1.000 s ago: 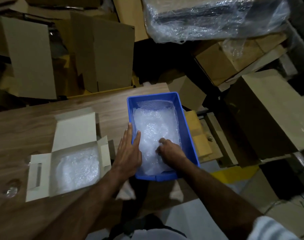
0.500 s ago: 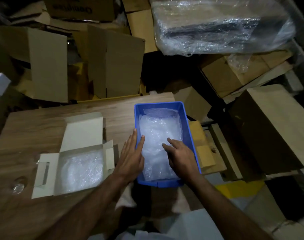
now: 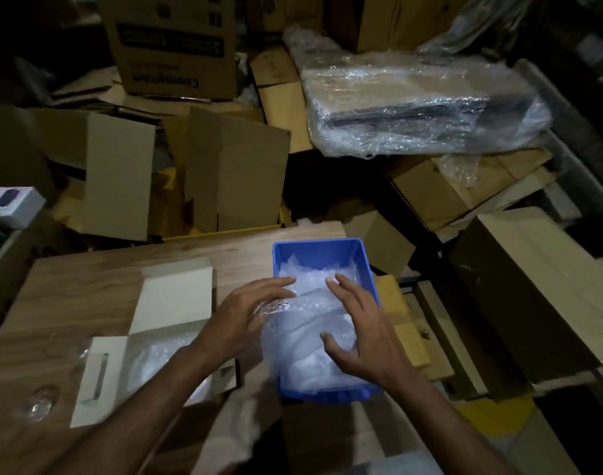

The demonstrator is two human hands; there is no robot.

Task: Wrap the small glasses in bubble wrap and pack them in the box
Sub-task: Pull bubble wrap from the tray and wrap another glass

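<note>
A blue plastic bin (image 3: 317, 247) full of bubble wrap sits at the right end of the wooden table (image 3: 87, 282). Both hands hold one sheet of bubble wrap (image 3: 303, 334), raised a little above the bin. My left hand (image 3: 245, 317) grips its upper left edge. My right hand (image 3: 358, 337) holds its right side, thumb pressed on the sheet. An open white box (image 3: 174, 296) lined with bubble wrap lies left of the bin. A small clear glass (image 3: 41, 402) stands at the table's near left, hard to make out in the dim light.
Cardboard boxes (image 3: 238, 180) are piled behind the table. A plastic-wrapped flat package (image 3: 420, 104) lies at the back right, and a large brown carton (image 3: 533, 289) stands to the right of the bin. A small white box (image 3: 12, 204) sits at the far left.
My left hand has moved from the bin's left rim onto the bubble wrap. Both hands now lift a sheet up out of the bin. The camera has tilted up.
</note>
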